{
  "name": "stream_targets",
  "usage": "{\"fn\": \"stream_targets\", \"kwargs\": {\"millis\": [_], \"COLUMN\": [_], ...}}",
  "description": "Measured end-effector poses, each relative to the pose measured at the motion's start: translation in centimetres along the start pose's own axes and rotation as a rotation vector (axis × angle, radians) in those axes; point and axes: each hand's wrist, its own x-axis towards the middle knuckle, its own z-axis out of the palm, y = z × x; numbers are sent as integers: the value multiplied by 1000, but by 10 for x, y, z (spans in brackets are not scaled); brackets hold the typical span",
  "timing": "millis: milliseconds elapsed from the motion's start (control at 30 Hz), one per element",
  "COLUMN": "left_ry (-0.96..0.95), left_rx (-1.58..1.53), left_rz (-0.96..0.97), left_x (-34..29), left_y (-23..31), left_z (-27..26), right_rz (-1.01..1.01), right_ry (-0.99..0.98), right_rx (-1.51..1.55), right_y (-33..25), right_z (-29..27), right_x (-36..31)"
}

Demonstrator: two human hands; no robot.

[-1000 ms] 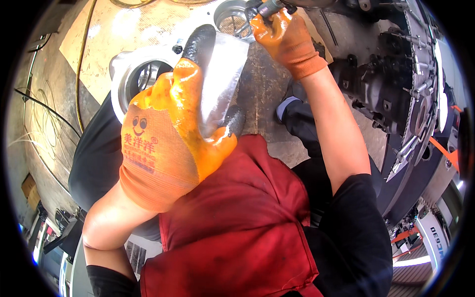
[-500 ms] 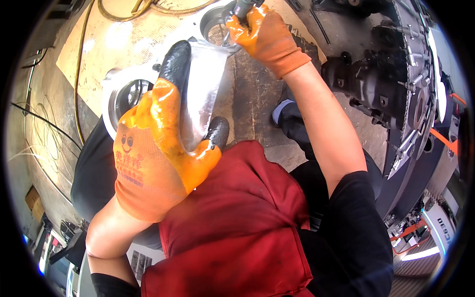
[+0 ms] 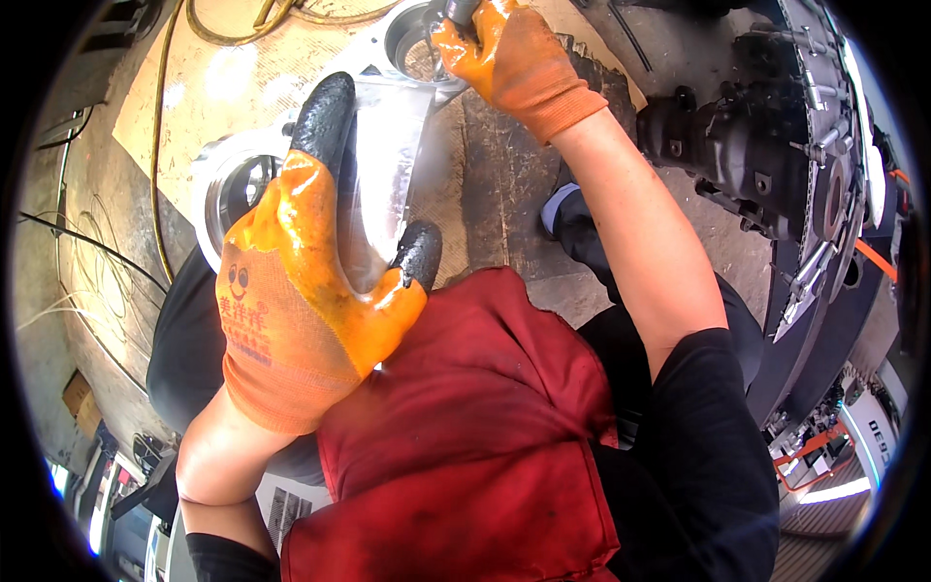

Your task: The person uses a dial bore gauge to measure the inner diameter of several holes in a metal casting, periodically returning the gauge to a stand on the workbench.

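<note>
Casting (image 3: 386, 145): grasped by left hand (image 3: 296, 267)
Tool (image 3: 460, 10): clenched in right hand (image 3: 524, 73), at bore rim (image 3: 395, 48)
Work: seems underway; remainder unclear

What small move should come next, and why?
I'd probably nudge the dark tool gently along the round opening's rim: the right hand grips it right beside that opening, while the left hand braces the metal part with finger and thumb. The tool's tip is hard to make out, so go slowly.
</note>
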Motion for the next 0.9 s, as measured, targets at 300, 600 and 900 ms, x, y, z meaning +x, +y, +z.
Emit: {"fn": "stream_targets", "kwargs": {"millis": [300,600,900], "left_ry": [18,10,42], "left_rx": [-26,-57,-8], "left_rz": [10,-39,9], "left_x": [-1,1,0], "left_y": [-1,0,0], "left_z": [2,2,4], "right_rz": [-4,-83,316], "right_ry": [3,-37,23], "right_rx": [-81,-221,179], "right_y": [3,-3,-9], "right_z": [3,2,0], "right_x": [-11,-14,-12]}}
